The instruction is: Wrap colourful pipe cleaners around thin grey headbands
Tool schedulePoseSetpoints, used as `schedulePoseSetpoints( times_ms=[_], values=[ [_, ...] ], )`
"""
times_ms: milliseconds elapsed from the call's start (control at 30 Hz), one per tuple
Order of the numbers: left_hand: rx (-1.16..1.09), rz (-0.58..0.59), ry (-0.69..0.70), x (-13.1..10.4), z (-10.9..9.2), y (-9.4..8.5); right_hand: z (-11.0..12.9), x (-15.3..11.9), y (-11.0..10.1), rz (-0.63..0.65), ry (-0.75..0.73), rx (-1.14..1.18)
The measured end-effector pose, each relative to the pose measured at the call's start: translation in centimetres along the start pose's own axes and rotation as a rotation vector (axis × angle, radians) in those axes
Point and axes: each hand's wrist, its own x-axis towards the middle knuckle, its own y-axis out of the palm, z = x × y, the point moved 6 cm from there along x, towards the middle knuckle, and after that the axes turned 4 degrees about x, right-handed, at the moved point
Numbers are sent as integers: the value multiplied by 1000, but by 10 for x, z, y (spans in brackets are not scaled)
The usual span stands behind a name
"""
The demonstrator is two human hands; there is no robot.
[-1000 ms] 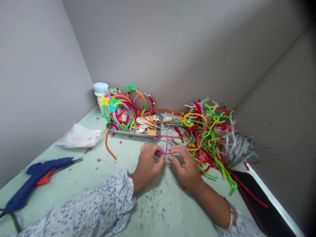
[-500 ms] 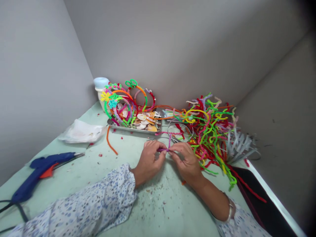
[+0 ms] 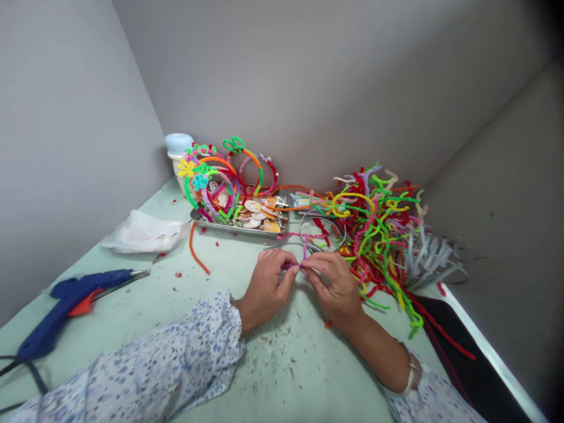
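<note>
Between my two hands, just above the table, is a purple pipe cleaner (image 3: 305, 248) with one end sticking up. My left hand (image 3: 269, 282) pinches it between thumb and fingers from the left. From the right, my right hand (image 3: 335, 286) grips it the same way, the fingertips of both hands almost meeting. Most of the part between the fingers is hidden. Just behind the hands lie a grey wire ring (image 3: 324, 226) and a pink pipe cleaner (image 3: 296, 235).
A metal tray (image 3: 233, 228) of shells stands at the back, with pipe-cleaner headbands (image 3: 259, 176) on it. A pile of pipe cleaners (image 3: 374, 235) and grey strips (image 3: 429, 258) fills the right. On the left are a blue glue gun (image 3: 66, 305), a plastic bag (image 3: 145, 232) and a jar (image 3: 178, 154).
Both hands keep their pinch on the purple pipe cleaner in nearly the same place. Its upright end leans slightly more to the right, and the camera view has shifted a little.
</note>
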Motion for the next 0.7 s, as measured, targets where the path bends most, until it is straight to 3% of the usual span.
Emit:
schedulePoseSetpoints(
  times_ms=[700],
  values=[
    [18,5,-12,0,0,1,-5,0,2,34,106,-3]
  ],
)
